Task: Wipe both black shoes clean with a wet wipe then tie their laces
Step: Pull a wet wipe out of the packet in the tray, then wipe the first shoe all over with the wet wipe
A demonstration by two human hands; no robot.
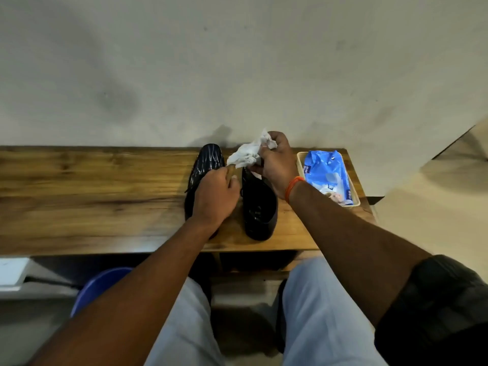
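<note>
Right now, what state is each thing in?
Left shoe: on bench, under left hand.
Right shoe: on bench, laces untied.
Wipe: crumpled, held by both hands; right hand above the shoe.
Wipes pack: in tray.

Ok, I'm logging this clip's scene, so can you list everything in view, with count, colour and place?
black shoes: two, black, side by side on the bench, toes toward the wall
wet wipe: one, white, crumpled, held above the shoes' toes
wipes pack: one, blue, inside the tray
tray: one, cream, right end of the bench
bench: one, brown wood, against the wall
tub: one, blue, on the floor, lower left
wristband: one, orange, right wrist
left hand: over the left shoe, fingers pinching the wipe's lower edge
right hand: holding the wipe's top
</note>
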